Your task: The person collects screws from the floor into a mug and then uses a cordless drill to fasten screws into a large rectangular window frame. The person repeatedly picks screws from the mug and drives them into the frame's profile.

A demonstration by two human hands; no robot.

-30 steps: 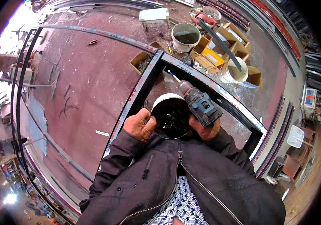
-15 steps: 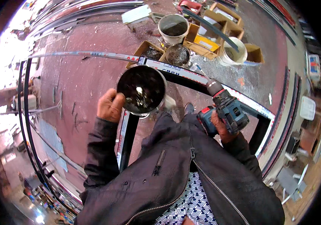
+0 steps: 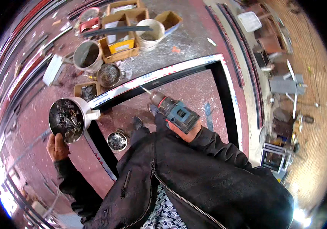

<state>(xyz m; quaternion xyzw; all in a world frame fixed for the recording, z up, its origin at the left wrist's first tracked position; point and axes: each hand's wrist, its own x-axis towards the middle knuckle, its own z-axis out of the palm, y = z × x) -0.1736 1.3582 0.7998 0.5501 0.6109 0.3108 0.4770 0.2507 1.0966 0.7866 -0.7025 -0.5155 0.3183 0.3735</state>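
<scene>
My left hand (image 3: 58, 148) is closed on the near rim of a white mug (image 3: 84, 109), its thumb and fingers pinching the edge. Dark and shiny screws (image 3: 68, 118) fill the mug's inside, and its handle points to the right. In my right hand (image 3: 188, 134) is a blue and black cordless drill (image 3: 179, 113), gripped from behind; the grip itself is hidden. The drill's bit points up and left, close to the far bar of a black metal frame (image 3: 159, 74) with white printed film along its top. Whether the bit touches the bar I cannot tell.
A small metal cup (image 3: 108, 138) of shiny bits stands on the floor inside the frame, beside my shoes (image 3: 138, 122). Beyond the frame are white buckets (image 3: 146, 46), cardboard boxes (image 3: 171, 19) and a round tin (image 3: 109, 74). Long dark bars (image 3: 243, 68) lie at the right.
The view has swung to the right, so the frame and buckets sit differently. The mug now is further left, its screws in clearer sight. The drill's bit now is near the frame's far bar.
</scene>
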